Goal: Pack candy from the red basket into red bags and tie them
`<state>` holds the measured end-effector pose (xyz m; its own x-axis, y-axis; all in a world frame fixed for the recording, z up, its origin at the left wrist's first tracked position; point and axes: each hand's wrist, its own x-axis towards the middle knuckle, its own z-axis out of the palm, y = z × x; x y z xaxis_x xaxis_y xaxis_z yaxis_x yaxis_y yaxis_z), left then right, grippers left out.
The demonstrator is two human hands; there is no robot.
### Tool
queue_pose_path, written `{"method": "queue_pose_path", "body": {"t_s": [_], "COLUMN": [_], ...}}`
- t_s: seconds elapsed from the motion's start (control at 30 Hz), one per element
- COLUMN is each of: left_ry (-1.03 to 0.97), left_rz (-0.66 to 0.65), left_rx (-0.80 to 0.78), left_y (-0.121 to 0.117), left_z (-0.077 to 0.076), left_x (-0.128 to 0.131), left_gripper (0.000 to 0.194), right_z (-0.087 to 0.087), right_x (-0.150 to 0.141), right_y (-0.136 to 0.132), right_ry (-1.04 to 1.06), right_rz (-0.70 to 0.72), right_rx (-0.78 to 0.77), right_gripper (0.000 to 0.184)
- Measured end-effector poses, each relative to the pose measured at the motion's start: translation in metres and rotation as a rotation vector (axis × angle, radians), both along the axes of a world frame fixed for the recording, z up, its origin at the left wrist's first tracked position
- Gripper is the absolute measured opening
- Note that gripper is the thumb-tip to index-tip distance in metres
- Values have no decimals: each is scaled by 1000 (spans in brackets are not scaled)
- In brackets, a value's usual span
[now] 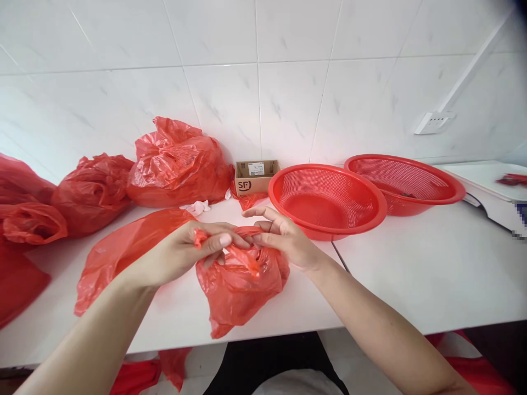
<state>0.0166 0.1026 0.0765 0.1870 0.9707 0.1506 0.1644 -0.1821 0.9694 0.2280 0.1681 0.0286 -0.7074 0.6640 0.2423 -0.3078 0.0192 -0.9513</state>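
Both hands gripping a small red bag (241,285) near the worktop (432,263) front edge.
My left hand (193,249) and right hand (280,236) pinch its handles; contents hidden. 2 red colanders (327,200) stand behind, toward the back edge, nothing visible in them.

Food-prep or shop counter: tiled wall (255,71), red colanders (327,200), scale (489,189).

The red bag (241,285) hides its contents under both hands. Far left of the left hand (185,252), more bags (18,219) run off the edge. Far right of the right hand (284,236), a blurred patch (519,222) covers the scale's display.
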Motion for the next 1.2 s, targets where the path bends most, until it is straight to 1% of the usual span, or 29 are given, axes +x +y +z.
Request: {"method": "queue_pose_path", "body": {"t_s": [0.03,0.07,0.1,0.13,0.2,0.23,0.27,0.3,0.37,0.4,0.47,0.53,0.63,0.7,0.8,0.9,0.97,1.0,1.1,1.13,1.2], "left_ry": [118,221,287,305,301,296,295,306,351,383,457,525,588,602,610,615,607,585,445,392,334], "left_rz": [-44,-48,2,102,311,391,444,470,463,438,377,342,307,295,313,345,375,410,579,632,703], "left_rx": [32,97,188,289,449,496,529,554,590,592,574,556,547,534,518,476,394,338,181,150,132], "left_y": [1,1,2,2,2,2,1,1,-1,-1,-4,-9,-22,-33,-48,-63,-70,-72,-71,-67,-58], "left_z": [-2,-5,-9,-13,-21,-24,-26,-27,-28,-27,-29,-33,-46,-57,-74,-91,-102,-106,-116,-118,-121], "left_x": [2,5,10,15,25,30,34,37,39,37,31,22,9,1,-11,-23,-26,-24,-6,3,20], "left_gripper": [14,20,27,32,35,35,33,31,29,30,34,34,28,26,24,22,23,26,36,38,41], "right_z": [1,2,2,2,1,0,-1,-2,-2,-1,2,5,8,6,3,0,-2,-4,-18,-25,-43], "right_x": [2,3,4,3,1,-1,-2,-4,-4,-3,1,7,15,17,21,26,29,28,18,12,-1], "right_y": [-1,-2,-4,-7,-11,-13,-14,-15,-13,-11,-5,2,12,17,29,42,47,47,35,28,11], "right_ry": [15,30,41,43,23,1,-27,-56,-103,-117,-132,-136,-136,-142,-142,-92,-39,-6,78,66,-47], "right_rz": [0,-8,-20,-30,-30,-12,19,51,65,21,-141,-297,-439,-491,-550,-630,-653,-654,-623,-611,-613], "right_rx": [-14,-21,-26,-34,-60,-69,-68,-58,-9,35,148,218,199,178,151,86,24,-7,-75,-64,48], "right_gripper": [34,33,32,32,36,37,37,33,23,24,33,36,37,38,40,41,44,46,46,45,39]}}
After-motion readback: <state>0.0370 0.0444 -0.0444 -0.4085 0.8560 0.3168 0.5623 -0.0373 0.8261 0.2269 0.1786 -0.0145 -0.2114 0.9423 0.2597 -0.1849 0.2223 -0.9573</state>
